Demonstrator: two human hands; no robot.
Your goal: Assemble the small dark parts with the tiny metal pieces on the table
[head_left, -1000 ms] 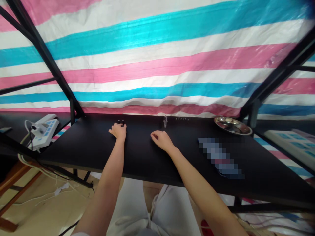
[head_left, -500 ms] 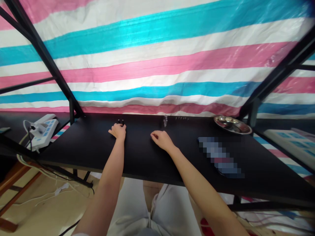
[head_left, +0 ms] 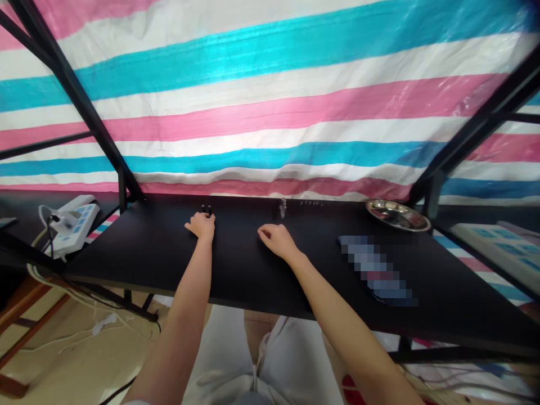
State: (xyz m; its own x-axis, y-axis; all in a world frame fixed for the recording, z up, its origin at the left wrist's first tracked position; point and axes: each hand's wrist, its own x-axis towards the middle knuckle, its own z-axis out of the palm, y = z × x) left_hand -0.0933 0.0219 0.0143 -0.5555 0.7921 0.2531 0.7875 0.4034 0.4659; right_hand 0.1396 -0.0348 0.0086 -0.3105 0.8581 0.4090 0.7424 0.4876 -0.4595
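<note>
My left hand (head_left: 201, 226) rests at the left middle of the black table, its back up and its outer finger sticking out. Its other fingers curl against a small black piece (head_left: 206, 208) with two short, light-tipped posts showing past the fingertips; the rest of it is hidden. To the right, my right hand (head_left: 277, 239) lies on its side on the tabletop, fingers curled together. Whatever it may hold is hidden. Beyond it is a small cluster of shiny clear or silvery pieces (head_left: 283, 208). Several tiny pieces (head_left: 311, 203) form a row near the back edge.
A round metal dish (head_left: 412, 224) stands at the back right. In front of it lies a blurred-out bluish flat object (head_left: 375, 270). Power strips (head_left: 80, 225) with cables are at the left. Black frame bars (head_left: 101, 132) and a striped sheet (head_left: 270, 124) rise behind the black table (head_left: 139, 247).
The view has shifted very slightly. Both hands and the things on the table otherwise keep their places.
</note>
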